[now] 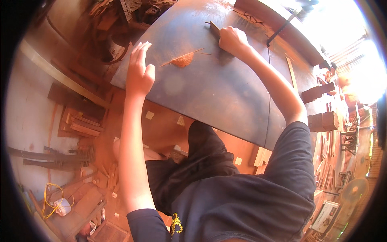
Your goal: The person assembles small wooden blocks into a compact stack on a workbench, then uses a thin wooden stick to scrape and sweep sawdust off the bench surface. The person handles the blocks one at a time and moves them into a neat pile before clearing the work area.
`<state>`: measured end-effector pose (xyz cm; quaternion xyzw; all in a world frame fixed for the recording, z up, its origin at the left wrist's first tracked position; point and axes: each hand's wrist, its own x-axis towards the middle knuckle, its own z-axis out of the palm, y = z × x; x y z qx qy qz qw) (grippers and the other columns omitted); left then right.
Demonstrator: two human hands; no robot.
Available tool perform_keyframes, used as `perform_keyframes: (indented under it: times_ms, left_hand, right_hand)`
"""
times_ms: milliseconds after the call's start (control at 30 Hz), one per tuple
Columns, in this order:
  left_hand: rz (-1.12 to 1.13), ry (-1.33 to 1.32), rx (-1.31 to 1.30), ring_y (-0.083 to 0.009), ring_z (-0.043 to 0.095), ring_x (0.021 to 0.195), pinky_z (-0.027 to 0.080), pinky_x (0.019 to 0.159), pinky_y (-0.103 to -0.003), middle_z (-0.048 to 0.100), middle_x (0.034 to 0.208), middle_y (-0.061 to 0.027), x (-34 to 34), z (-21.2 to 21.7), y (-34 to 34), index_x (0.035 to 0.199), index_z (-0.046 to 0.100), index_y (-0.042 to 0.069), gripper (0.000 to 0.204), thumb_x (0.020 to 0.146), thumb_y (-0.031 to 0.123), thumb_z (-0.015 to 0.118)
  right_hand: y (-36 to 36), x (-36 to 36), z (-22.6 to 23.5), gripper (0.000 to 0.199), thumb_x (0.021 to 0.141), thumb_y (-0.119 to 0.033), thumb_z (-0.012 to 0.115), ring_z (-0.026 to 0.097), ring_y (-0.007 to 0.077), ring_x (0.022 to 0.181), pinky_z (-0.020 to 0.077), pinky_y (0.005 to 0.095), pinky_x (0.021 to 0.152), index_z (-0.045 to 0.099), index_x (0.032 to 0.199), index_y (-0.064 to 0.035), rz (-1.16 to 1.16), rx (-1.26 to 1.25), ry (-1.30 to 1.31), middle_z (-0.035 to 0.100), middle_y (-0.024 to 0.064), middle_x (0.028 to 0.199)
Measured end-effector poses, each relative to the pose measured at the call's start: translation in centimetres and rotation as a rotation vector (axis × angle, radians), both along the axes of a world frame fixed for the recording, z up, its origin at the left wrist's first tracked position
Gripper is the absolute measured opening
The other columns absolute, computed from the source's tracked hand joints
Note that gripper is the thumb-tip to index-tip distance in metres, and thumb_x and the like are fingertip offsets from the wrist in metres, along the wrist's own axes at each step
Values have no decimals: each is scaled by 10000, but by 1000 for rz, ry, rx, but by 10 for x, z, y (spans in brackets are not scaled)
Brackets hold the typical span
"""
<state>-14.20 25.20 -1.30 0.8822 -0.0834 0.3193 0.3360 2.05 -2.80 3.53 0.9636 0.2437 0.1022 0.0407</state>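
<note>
My right hand (234, 40) is closed around a narrow, flat brown piece with a straight edge (214, 29), low over the far part of a large dark tabletop (193, 97). Its exact kind is unclear, since my fingers cover much of it. A small heap of orange-brown sawdust (183, 60) lies left of that hand, with thin wood slivers across and beside it. Near the table's left edge, my left hand (140, 70) is raised with its fingers stretched out and nothing in it.
A long wooden rail (278, 30) and a dark rod (282, 29) stand at the far right of the tabletop. Nearby are a pale wood strip (291, 74) and wooden blocks (323, 122). Scrap wood fills the far left; a yellow cord (51, 201) lies lower left.
</note>
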Motion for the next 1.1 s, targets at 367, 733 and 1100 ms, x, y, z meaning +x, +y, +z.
perform_keyframes:
  times_ms: [367, 733, 1100]
  left_hand:
    - [-3, 3, 39, -385, 396, 1422, 284, 1225, -455, 523, 1429, -221, -2, 0, 2, 1391, 505, -14, 654, 741, -14, 429]
    - [-218, 52, 171, -376, 430, 1408, 301, 1220, -444, 541, 1445, -195, -3, 5, 2, 1400, 526, 7, 718, 685, -23, 471]
    - [-90, 67, 7, -394, 426, 1405, 312, 1210, -438, 508, 1443, -264, -1, -1, 5, 1425, 477, -36, 668, 759, 0, 436]
  right_hand:
    - [46, -59, -11, 127, 748, -111, 656, 729, 327, 679, 591, 397, 627, 740, 749, -16, 192, -171, -7, 722, 184, 750]
    - [44, -87, -8, 261, 780, -62, 632, 709, 356, 736, 566, 450, 624, 686, 1034, -39, 579, 48, 39, 720, 164, 868]
    - [51, -49, -19, 212, 833, -79, 589, 705, 359, 715, 570, 452, 632, 681, 1018, -33, 392, 4, 35, 711, 171, 830]
